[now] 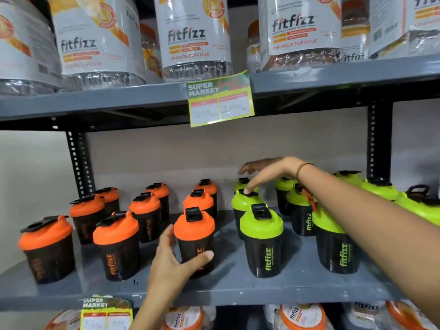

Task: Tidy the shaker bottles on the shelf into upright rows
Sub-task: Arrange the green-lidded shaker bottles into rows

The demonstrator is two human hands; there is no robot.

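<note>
Black shaker bottles stand upright in rows on the grey middle shelf (pixel 226 285): orange-lidded ones on the left, green-lidded ones on the right. My left hand (pixel 171 265) wraps around the front orange-lidded bottle (pixel 195 236), thumb on its front, fingers behind it. My right hand (pixel 266 170) reaches over the green rows, fingers spread, with a fingertip touching the cap of the middle green-lidded bottle (pixel 245 202). A front green-lidded bottle (pixel 262 239) stands just before it. At the far right, several green-lidded bottles (pixel 416 203) appear to lie tilted or on their sides.
Large fitfizz jars (pixel 190 36) fill the shelf above, with a green price tag (pixel 220 101) hanging from its edge. Black slotted uprights (pixel 78 163) frame the bay. More jars (pixel 300 315) and a second tag (pixel 106 313) sit below.
</note>
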